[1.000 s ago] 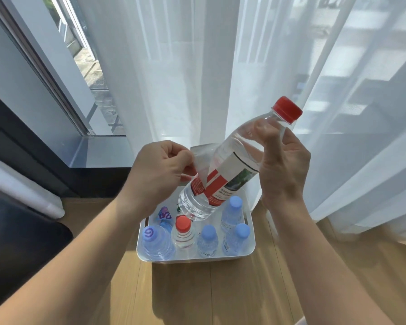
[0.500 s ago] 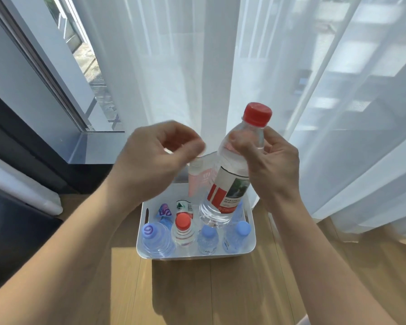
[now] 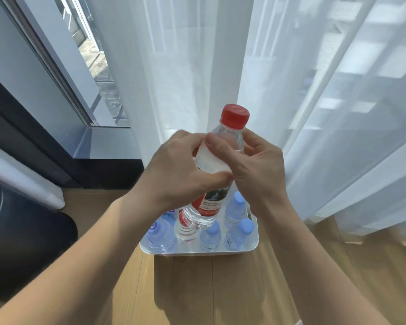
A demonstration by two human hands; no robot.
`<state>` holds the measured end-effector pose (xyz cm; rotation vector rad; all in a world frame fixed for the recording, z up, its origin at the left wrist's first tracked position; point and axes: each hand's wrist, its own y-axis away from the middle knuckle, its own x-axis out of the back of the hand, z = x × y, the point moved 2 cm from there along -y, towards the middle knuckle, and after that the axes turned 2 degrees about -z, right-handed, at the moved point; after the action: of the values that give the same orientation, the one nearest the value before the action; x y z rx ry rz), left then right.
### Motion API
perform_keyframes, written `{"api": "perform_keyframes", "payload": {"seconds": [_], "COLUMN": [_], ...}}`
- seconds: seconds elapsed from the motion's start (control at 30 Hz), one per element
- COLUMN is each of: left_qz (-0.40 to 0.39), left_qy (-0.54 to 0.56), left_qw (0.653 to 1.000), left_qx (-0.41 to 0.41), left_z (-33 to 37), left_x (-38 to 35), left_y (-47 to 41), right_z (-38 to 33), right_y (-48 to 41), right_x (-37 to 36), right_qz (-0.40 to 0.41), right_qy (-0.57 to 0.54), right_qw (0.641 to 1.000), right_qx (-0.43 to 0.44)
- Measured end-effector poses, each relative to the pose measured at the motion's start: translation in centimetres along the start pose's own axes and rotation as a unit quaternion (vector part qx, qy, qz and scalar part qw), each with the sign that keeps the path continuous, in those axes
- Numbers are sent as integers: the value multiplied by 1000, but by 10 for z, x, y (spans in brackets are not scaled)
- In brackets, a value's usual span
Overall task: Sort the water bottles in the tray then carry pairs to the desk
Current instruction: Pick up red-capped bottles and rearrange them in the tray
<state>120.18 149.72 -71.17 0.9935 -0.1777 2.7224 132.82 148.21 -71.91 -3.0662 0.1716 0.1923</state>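
Note:
I hold a clear water bottle (image 3: 230, 139) with a red cap and a red-and-white label upright above the white tray (image 3: 253, 245). My right hand (image 3: 258, 167) grips it just below the neck. My left hand (image 3: 178, 170) curls round its shoulder from the left, pinching a whitish piece of film (image 3: 209, 160) against it. In the tray stand three small blue-capped bottles (image 3: 238, 207), a wider bottle with a purple cap (image 3: 161, 235), and a red-striped bottle (image 3: 185, 231) partly hidden by the held one.
The tray sits on a wooden floor (image 3: 197, 289) against sheer white curtains (image 3: 314, 113). A window frame and dark sill (image 3: 103, 146) are at the left. A dark rounded object (image 3: 21, 231) lies on the floor at the left.
The bottle went from tilted to upright and moved lower. My left hand, which held the film apart from the bottle, has come in against the bottle's shoulder.

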Motion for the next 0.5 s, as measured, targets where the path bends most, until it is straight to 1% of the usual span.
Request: {"api": "perform_keyframes", "payload": {"seconds": [0.07, 0.13, 0.23, 0.27, 0.3, 0.37, 0.43, 0.5], "left_qz": [-16, -38, -48, -51, -56, -71, -87, -100], "left_qy": [34, 62, 118, 148, 175, 202, 217, 223], "left_qw": [999, 996, 991, 987, 983, 977, 972, 969], "left_qx": [28, 41, 35, 31, 25, 10, -8, -17], "left_z": [-2, -7, -16, -18, -20, -22, -23, -23], "left_x": [-2, 1, 16, 22, 27, 34, 37, 39], "left_y": [-1, -2, -2, -1, -1, 0, 2, 4], "right_z": [3, 3, 5, 7, 10, 18, 28, 29], "right_y": [4, 5, -3, -7, -9, -10, -9, -8], "right_x": [-3, -4, 8, 13, 15, 14, 11, 7], "right_qz": [7, -7, -46, -52, -59, -109, -170, -198], "right_qy": [24, 49, 21, 25, 53, 123, 129, 128], "right_qw": [1000, 999, 997, 995, 991, 977, 966, 963], "right_qx": [18, 16, -58, -86, -106, -134, -143, -132]}}
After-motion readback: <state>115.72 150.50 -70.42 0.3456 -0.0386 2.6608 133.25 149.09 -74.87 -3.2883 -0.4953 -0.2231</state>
